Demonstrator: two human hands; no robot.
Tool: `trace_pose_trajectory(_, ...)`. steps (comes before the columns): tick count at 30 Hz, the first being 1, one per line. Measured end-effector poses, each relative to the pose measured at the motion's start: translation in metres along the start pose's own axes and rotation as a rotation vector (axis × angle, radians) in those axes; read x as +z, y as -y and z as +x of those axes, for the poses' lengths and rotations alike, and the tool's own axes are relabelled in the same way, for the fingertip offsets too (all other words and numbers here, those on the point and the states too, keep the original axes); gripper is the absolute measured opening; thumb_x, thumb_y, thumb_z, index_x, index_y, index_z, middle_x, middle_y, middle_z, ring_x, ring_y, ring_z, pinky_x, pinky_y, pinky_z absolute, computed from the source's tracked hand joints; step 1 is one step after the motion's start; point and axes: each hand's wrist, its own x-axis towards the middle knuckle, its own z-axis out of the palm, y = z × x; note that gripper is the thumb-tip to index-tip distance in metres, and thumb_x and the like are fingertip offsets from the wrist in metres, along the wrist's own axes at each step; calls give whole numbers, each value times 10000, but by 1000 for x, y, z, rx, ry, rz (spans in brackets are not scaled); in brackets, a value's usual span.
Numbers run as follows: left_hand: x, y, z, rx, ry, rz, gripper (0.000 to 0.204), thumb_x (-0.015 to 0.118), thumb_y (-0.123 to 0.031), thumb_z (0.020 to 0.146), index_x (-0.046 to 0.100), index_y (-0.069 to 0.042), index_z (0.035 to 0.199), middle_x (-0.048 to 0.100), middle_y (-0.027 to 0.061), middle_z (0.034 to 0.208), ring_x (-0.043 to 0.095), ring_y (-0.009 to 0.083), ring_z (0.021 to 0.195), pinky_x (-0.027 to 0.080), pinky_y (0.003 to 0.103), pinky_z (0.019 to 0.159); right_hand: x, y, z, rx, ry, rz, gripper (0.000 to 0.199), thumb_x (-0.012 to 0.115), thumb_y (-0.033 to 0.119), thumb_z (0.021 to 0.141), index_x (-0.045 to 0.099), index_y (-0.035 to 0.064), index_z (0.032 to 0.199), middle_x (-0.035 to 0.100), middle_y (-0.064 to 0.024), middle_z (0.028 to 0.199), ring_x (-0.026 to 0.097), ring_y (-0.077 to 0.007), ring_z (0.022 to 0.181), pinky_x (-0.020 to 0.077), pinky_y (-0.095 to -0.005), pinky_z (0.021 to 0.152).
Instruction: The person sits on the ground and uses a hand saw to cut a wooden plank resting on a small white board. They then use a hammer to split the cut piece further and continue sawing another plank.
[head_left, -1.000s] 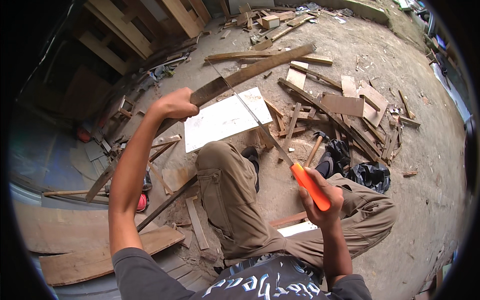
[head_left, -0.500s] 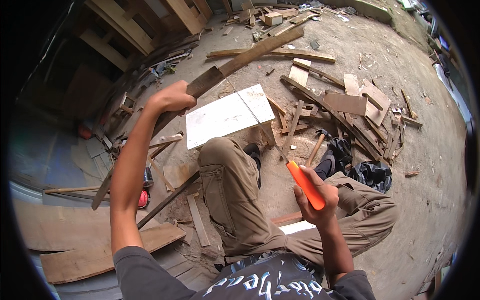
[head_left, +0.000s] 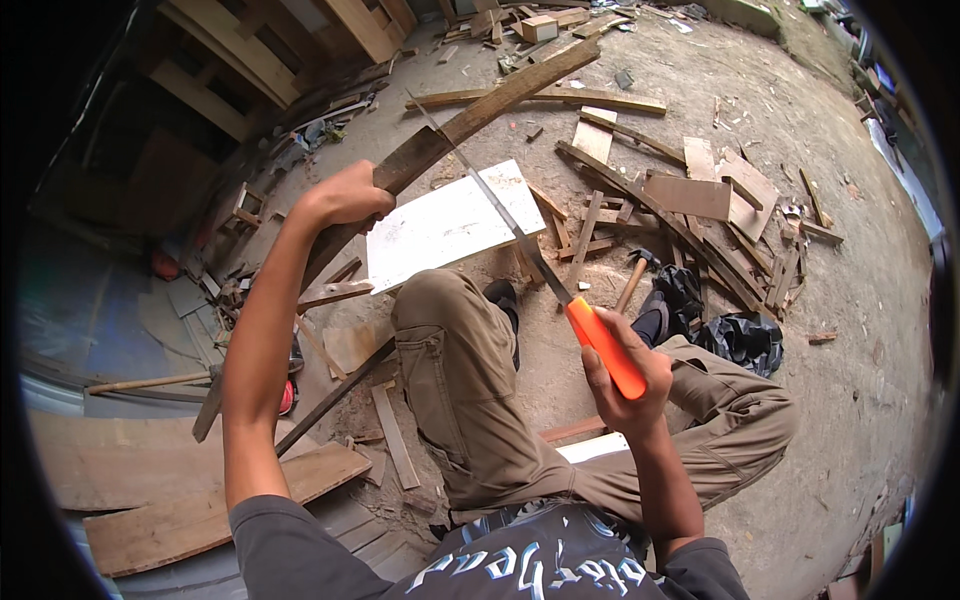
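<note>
My left hand [head_left: 358, 197] is closed round a long brown wooden plank [head_left: 510, 88], which slants up from beside my left arm toward the far middle. In my right hand [head_left: 632, 362] is the orange handle of a handsaw [head_left: 508, 215]. Its thin blade runs up and left, crossing the plank just beyond my left fist, with the tip showing past the plank's far side. Beneath the blade lies a white board [head_left: 440, 235], beyond my left knee. Whether the teeth sit in a cut cannot be made out.
A hammer [head_left: 632, 282] lies near my right foot, beside black plastic bags [head_left: 740, 343]. Scrap boards and sticks [head_left: 690, 205] are heaped at the right. Wide planks [head_left: 220, 505] lie at the near left. A wooden strip [head_left: 335, 398] slants beside my left knee.
My right hand has pushed the saw forward, up and slightly left, so more blade now reaches past the plank. My left hand keeps its hold; the plank has shifted slightly.
</note>
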Motion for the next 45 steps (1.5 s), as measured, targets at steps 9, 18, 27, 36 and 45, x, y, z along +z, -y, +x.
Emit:
trace_pose_trajectory(9, -7, 3, -1, -42, -34, -1, 127, 595, -96, 698, 561, 17, 653, 579, 83, 574, 572, 166, 478, 447, 319, 461, 2, -5, 0, -21, -19, 7, 441, 733, 37, 802, 597, -78, 1205, 706, -211, 906, 717, -249, 679, 536, -288, 617)
trace_pose_trajectory(18, 3, 21, -12, 19, 14, 64, 113, 594, -84, 714, 572, 27, 719, 589, 73, 587, 575, 151, 509, 439, 318, 477, -31, -29, -68, -37, -362, 54, 518, 619, 217, 948, 462, -120, 1308, 643, -120, 730, 607, -152, 603, 483, -265, 558)
trace_pose_trajectory(27, 16, -15, -57, 138, -58, 38, 182, 626, -112, 696, 588, 47, 775, 598, 135, 625, 565, 211, 570, 460, 373, 574, 4, -72, 35, 109, -733, 128, 151, 630, 171, 975, 606, 29, 1019, 554, 3, 799, 484, -43, 641, 409, -195, 563)
trace_pose_trajectory(36, 31, -28, -79, 290, -80, 137, 239, 704, -126, 724, 605, 54, 847, 630, 189, 725, 565, 275, 632, 468, 384, 641, 24, -72, 42, 308, -827, 529, 232, 613, 210, 988, 553, 56, 1150, 502, 38, 773, 416, -16, 589, 345, -189, 505)
trace_pose_trajectory(45, 61, -37, -80, 361, -114, 162, 259, 670, -88, 674, 633, 36, 899, 639, 228, 775, 602, 376, 693, 484, 403, 668, 63, -77, 37, 298, -556, 571, 314, 700, 195, 928, 560, 41, 1163, 549, 47, 750, 481, -3, 634, 374, -161, 555)
